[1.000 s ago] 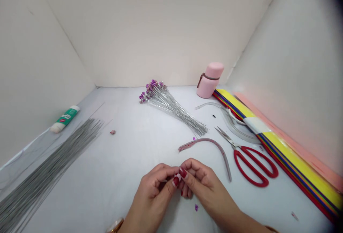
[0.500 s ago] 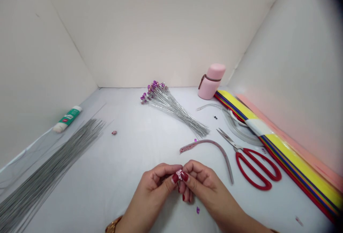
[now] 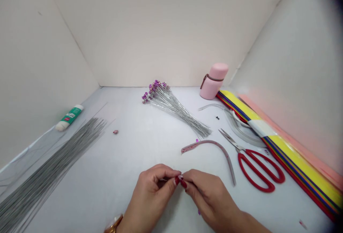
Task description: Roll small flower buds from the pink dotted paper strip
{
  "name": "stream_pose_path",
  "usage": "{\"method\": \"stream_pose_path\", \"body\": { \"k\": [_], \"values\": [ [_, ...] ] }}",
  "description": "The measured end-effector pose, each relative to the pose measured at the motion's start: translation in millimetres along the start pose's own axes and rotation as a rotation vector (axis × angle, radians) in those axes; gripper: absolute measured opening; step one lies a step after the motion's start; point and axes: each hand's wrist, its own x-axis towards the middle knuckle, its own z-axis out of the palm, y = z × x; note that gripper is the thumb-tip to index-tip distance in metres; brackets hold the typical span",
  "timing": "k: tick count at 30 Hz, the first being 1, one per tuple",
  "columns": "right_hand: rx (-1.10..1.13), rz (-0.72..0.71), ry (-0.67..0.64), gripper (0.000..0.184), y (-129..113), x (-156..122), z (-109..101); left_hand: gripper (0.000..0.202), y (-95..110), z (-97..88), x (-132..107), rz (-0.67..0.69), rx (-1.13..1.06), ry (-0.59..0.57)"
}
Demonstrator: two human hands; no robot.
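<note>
Close to the table's front edge, my left hand [image 3: 154,192] pinches a small pale pink piece [image 3: 180,177] between thumb and forefinger. The fingertips of my right hand [image 3: 210,195] meet it there and grip the same piece, so little of it shows. Just beyond the hands lies a curved clear strip with pink flecks [image 3: 207,142]. Partly covered by my right hand is a tiny purple bit [image 3: 199,212]. Farther back rests a bunch of silvery wire stems [image 3: 179,110] with purple and pink beaded heads [image 3: 155,86].
Red-handled scissors [image 3: 254,167] lie slightly apart at right, beside long coloured strips [image 3: 289,151] and a roll of clear tape [image 3: 239,131]. A pink flask [image 3: 213,81] stands behind. At left are grey wires [image 3: 59,165], a green-and-white tube [image 3: 69,117] and a small pink bead [image 3: 115,132].
My right hand has turned over, its back now facing up and its fingers closed in around the pink piece. Less of the piece shows. My left hand has barely moved.
</note>
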Motion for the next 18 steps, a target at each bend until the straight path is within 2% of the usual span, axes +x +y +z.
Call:
{"method": "stream_pose_path", "body": {
  "k": [3, 7, 11, 14, 18],
  "values": [
    [0.218, 0.138, -0.007, 0.023, 0.7, 0.2, 3.2, 0.012, 1.4, 1.7, -0.3, -0.014, -0.031, -0.028],
    [0.388, 0.226, 0.016, 0.024, 0.6, 1.1, 6.4, 0.014, 4.3, 5.1, 0.4, -0.125, -0.274, -0.145],
    [0.488, 0.277, 0.016, 0.027, -1.1, 1.9, 7.0, 0.014, 2.6, 8.3, 1.7, -0.289, -0.514, -0.125],
    [0.359, 0.187, 0.027, 0.026, -2.3, 1.2, 6.0, 0.012, -0.2, 10.3, 2.5, -0.370, -0.578, -0.088],
    [-0.138, -0.080, 0.083, 0.024, -2.4, -1.0, 4.9, 0.010, -2.0, 11.6, 1.4, -0.316, -0.435, 0.008]
  ]
}}
